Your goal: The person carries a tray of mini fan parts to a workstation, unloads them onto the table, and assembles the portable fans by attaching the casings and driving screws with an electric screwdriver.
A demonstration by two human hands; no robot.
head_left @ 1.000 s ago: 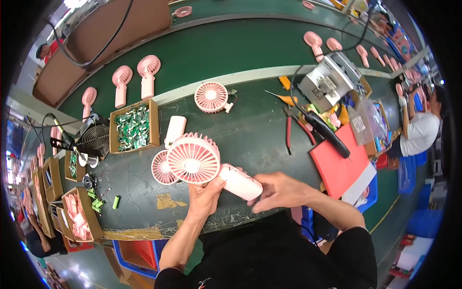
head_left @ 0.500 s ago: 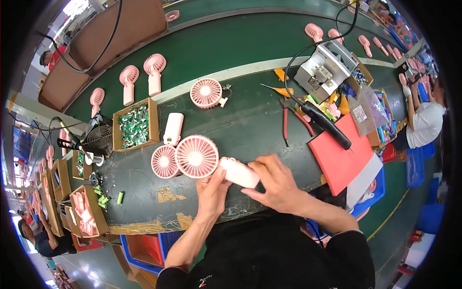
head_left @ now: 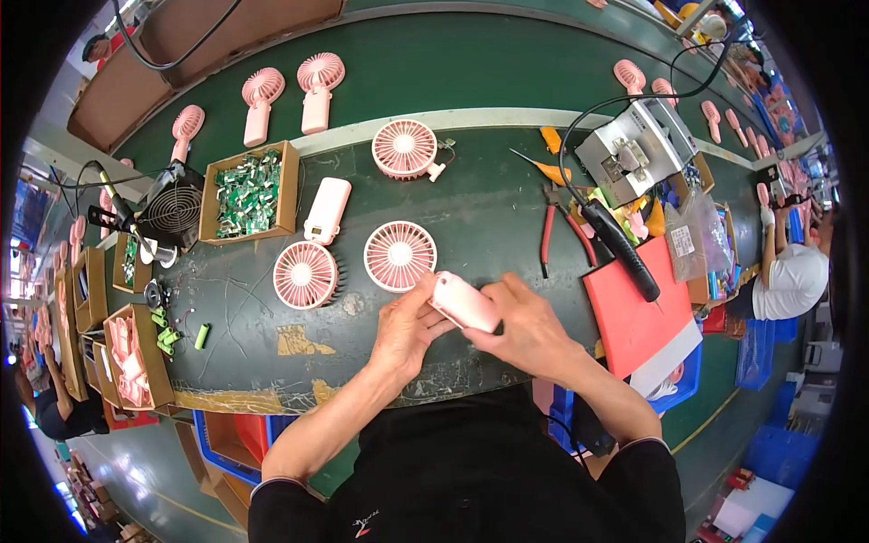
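Both hands hold a pink fan handle (head_left: 466,303) tilted above the bench's near side. My left hand (head_left: 401,333) is closed on its left end with thumb and fingers. At the other end, my right hand (head_left: 528,330) grips with bent fingers. A round pink fan head (head_left: 400,257) is just beyond my left fingertips; whether it joins the handle cannot be told. Left of it lies another fan head (head_left: 305,275). Behind these is a separate pink handle (head_left: 328,211) with a small dark window. A third fan head (head_left: 405,149) with a white connector lies farther back.
On the left stand a carton of green circuit boards (head_left: 249,195), a small black fan (head_left: 172,210) and a box of pink parts (head_left: 136,357). Red-handled pliers (head_left: 549,235), a black electric screwdriver (head_left: 620,249) and a metal fixture (head_left: 632,154) are right. Pink fans line the green belt (head_left: 471,68).
The handle has turned slightly and moved a little right, both hands staying on it. The nearest fan head now sits farther from it and looks smaller. The whole view has shifted.
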